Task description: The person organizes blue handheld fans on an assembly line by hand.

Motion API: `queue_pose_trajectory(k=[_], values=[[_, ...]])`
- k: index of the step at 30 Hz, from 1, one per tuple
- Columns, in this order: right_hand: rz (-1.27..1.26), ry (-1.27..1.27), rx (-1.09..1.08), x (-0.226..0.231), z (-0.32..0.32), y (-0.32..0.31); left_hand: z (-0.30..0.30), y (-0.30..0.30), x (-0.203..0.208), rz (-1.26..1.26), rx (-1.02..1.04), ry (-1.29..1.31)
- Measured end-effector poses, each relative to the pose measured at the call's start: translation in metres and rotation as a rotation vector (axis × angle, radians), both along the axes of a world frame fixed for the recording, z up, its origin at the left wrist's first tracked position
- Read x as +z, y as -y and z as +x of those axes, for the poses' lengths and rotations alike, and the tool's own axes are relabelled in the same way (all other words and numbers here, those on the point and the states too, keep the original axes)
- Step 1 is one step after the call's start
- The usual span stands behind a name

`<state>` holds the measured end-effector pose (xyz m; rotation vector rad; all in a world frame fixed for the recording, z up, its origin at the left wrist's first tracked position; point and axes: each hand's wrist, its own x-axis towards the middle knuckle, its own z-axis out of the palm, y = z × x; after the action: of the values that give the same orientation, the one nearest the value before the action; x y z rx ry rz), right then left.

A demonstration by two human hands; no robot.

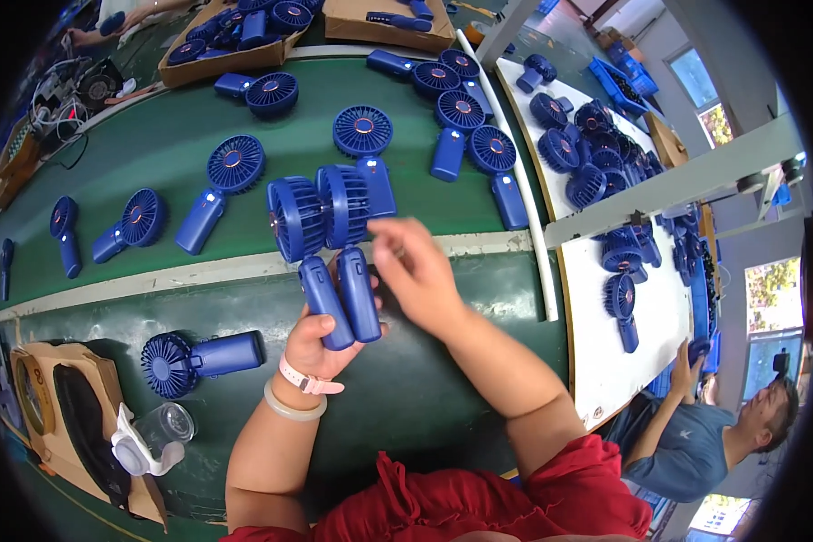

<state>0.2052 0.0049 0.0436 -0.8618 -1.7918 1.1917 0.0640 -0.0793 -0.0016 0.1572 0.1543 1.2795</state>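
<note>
My left hand [323, 350] is closed round the handles of two blue handheld fans, held side by side over the green bench. The left fan [326, 303] has its round caged head tilted left. The right fan [359, 294] stands against it, its head partly overlapping a fan that lies behind. Just right of the fan heads is my right hand [417, 275], fingers bent and apart, with nothing seen in it; whether a fingertip touches the right fan I cannot tell. A single blue fan [228, 353] rests on the bench left of my left wrist.
Several blue fans lie along the green belt [307, 90] beyond a pale rail. Cardboard boxes [230, 68] of fans stand at the back. On the right, a white table [596, 334] bears more fans, with a person [686, 443] beside it. Cardboard and a clear cup [173, 422] sit at left.
</note>
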Motion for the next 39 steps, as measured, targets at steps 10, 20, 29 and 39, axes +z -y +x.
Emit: queue_pose_trajectory(k=[10, 20, 29, 39], values=[[0.338, 0.951, -0.378, -0.033, 0.001, -0.097, 0.005, 0.000, -0.007, 0.186, -0.054, 0.060], [-0.441, -0.286, 0.084, 0.000, 0.031, -0.004, 0.001, -0.001, -0.006, 0.220, 0.009, -0.023], [-0.696, -0.518, 0.027, -0.034, 0.031, -0.013, 0.002, -0.001, -0.002, 0.117, -0.016, 0.063], [-0.582, -0.385, 0.008, -0.041, 0.028, -0.008, 0.008, 0.001, -0.003, 0.066, -0.017, 0.292]])
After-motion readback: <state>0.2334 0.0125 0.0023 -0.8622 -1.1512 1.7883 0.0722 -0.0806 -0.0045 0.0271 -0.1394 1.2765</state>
